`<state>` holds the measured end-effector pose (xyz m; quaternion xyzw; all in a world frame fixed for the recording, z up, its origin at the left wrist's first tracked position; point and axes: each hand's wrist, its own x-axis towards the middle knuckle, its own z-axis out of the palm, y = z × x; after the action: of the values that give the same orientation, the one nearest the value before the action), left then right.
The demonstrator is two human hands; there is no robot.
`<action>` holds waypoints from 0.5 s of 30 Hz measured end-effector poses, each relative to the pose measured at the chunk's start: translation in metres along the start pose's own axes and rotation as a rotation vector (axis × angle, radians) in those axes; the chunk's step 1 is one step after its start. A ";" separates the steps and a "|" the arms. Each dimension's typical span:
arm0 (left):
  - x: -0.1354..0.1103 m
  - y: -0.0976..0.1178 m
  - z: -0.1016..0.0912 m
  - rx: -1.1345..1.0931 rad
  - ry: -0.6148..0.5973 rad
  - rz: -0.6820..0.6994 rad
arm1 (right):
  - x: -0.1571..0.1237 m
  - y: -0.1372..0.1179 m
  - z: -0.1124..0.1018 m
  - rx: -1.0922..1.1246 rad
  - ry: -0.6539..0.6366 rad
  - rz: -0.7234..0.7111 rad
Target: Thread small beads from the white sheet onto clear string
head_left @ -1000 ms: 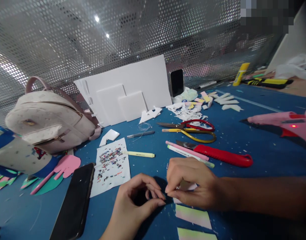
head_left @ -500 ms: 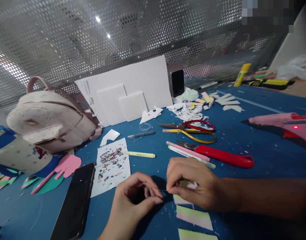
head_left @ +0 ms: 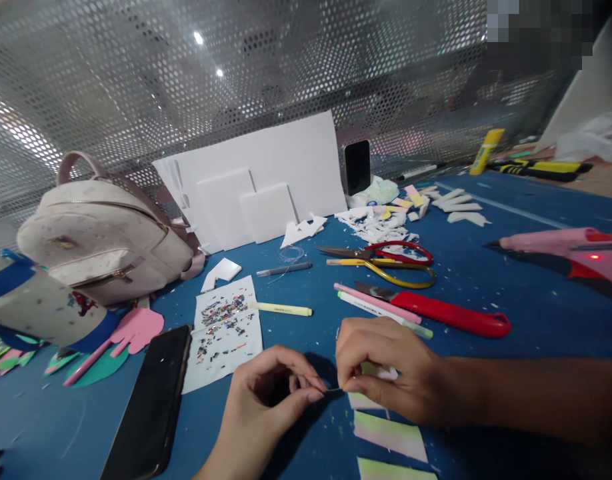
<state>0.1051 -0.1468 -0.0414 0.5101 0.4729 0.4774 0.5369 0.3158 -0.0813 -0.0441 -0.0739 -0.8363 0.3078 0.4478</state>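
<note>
Between my two hands runs a short, thin, pale thread (head_left: 333,390), its ends hidden in the fingers. My left hand (head_left: 266,403) is closed, thumb and fingertips pinching the thread's left part. From the right, my right hand (head_left: 389,373) pinches the other part between thumb and index finger. Pale green-and-pink paper strips (head_left: 390,433) lie in a row below and partly under my right hand. A loose coil of clear line (head_left: 291,253) rests farther back, beside a grey pen (head_left: 285,269).
Around the hands lie a dark phone (head_left: 149,407), a paper with coloured bits (head_left: 253,343), a yellow marker (head_left: 286,310), a red-handled saw or knife (head_left: 451,313) and scissors (head_left: 399,262). A pink glue gun (head_left: 551,241) sits right, a backpack (head_left: 101,227) left, white foam boards (head_left: 291,147) behind.
My hands have drawn slightly farther apart, the right one shifting a little right. The thread between them shows more clearly. The whole view has shifted slightly.
</note>
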 end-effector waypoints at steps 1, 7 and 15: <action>0.000 0.000 0.001 0.002 0.008 -0.002 | 0.000 0.000 0.000 0.000 -0.001 -0.003; 0.000 -0.006 -0.002 0.084 -0.055 0.068 | 0.001 -0.001 0.000 -0.008 -0.006 0.023; 0.001 -0.002 -0.002 0.157 -0.076 0.112 | 0.003 -0.001 -0.001 -0.029 -0.046 0.024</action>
<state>0.1032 -0.1454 -0.0434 0.5940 0.4590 0.4482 0.4853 0.3153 -0.0802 -0.0406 -0.0832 -0.8497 0.3025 0.4238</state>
